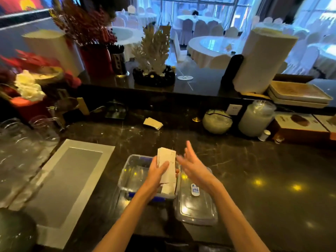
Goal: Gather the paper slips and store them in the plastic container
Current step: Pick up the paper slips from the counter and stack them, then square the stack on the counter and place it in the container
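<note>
My left hand (157,172) grips a stack of white paper slips (167,163), held upright over the right side of the clear plastic container (131,176) with blue latches. More white slips (168,190) lie inside the container at its right end. My right hand (193,165) hovers just right of the stack, fingers spread and blurred, holding nothing. The container's clear lid (197,206) lies flat on the counter to the right, with a small blue-and-white label on it. Another small bundle of slips (153,123) lies farther back on the dark counter.
A metal tray (72,182) lies to the left, with glassware (23,148) beyond it. At the back stand a round jar (217,121), a tall plastic jar (256,118), a small white bottle (264,135) and brown boxes (301,128). A raised ledge carries vases and ornaments.
</note>
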`<state>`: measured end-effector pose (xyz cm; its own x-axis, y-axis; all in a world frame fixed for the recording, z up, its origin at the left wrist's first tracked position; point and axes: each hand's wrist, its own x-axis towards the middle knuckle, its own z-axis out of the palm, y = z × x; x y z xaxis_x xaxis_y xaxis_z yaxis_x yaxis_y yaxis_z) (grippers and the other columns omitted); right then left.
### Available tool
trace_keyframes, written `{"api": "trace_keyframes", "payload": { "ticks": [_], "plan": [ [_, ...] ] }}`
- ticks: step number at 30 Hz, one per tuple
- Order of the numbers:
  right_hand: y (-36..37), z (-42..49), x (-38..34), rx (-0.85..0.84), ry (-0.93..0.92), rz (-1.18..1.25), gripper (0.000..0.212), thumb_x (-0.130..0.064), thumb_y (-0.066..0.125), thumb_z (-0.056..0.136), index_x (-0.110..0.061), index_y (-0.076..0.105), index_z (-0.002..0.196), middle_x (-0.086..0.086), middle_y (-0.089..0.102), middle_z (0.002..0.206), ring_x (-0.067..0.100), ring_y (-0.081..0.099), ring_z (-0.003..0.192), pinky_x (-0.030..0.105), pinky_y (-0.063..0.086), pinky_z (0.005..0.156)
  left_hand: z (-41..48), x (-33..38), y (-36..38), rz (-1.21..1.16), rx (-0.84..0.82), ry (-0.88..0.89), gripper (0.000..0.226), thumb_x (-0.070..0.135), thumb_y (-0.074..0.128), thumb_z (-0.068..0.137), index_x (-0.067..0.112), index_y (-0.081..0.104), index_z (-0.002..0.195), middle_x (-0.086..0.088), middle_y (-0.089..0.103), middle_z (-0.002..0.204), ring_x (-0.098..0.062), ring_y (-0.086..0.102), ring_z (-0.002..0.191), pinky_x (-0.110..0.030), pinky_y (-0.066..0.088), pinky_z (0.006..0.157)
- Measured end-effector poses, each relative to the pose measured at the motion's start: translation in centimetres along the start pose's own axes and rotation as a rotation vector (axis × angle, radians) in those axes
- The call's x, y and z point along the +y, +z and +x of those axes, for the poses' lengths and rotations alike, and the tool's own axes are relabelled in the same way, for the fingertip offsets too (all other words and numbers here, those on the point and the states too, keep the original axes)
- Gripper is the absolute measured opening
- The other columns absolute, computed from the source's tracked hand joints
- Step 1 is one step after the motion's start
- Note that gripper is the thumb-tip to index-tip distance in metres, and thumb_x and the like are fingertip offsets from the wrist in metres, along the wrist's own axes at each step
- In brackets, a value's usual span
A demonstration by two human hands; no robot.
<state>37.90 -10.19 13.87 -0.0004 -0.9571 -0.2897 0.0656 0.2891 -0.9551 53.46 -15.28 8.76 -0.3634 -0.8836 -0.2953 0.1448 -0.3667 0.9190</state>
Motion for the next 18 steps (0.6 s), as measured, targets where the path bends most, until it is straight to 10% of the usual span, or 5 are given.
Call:
{"api": "trace_keyframes", "payload": {
  "ticks": [2,6,11,18],
  "plan": [
    [1.2,1.9,0.1,0.197,0.079,0.243,0.091,-0.048,0.059,0.089,-0.028,0.003,0.157,-0.002,0.011,0.165,0.017,0.021,0.149,0.037,0.024,0.121,1.3,0.4,-1.2,0.068,-0.001,-0.013,0.025,0.019,0.057,0.096,0.036,0.051,0.113,-0.006,0.067,0.119,-0.025,0.069,0.104,-0.04,0.06,0.08],
    [4.2,5.0,1.0,0.14,0.143,-0.02,0.074,-0.057,0.048,0.093,-0.025,0.024,0.155,0.006,0.029,0.161,0.023,0.037,0.144,0.044,0.036,0.116,3.1,0.6,-2.3,0.268,-0.145,-0.008,0.03,0.02,0.052,0.099,0.036,0.042,0.122,0.0,0.061,0.123,-0.012,0.063,0.107,-0.027,0.056,0.079],
    [3.4,8.3,0.2,0.111,0.026,-0.268,0.058,-0.032,0.053,0.099,-0.038,0.029,0.152,-0.003,0.046,0.148,0.004,0.057,0.112,0.013,0.054,0.075,5.8,3.0,-5.4,0.521,-0.312,0.047,0.029,0.032,0.048,0.1,0.039,0.038,0.126,0.008,0.056,0.124,-0.006,0.059,0.11,-0.026,0.055,0.083],
    [3.4,14.6,-1.2,0.2,-0.125,-0.306,0.034,-0.019,0.064,0.093,-0.029,0.056,0.124,0.001,0.063,0.12,0.017,0.063,0.112,0.033,0.055,0.095,12.2,7.3,-7.4,0.928,-0.42,0.218,0.026,0.04,0.042,0.1,0.033,0.04,0.125,0.006,0.052,0.122,-0.012,0.059,0.103,-0.041,0.054,0.087]
  ]
}}
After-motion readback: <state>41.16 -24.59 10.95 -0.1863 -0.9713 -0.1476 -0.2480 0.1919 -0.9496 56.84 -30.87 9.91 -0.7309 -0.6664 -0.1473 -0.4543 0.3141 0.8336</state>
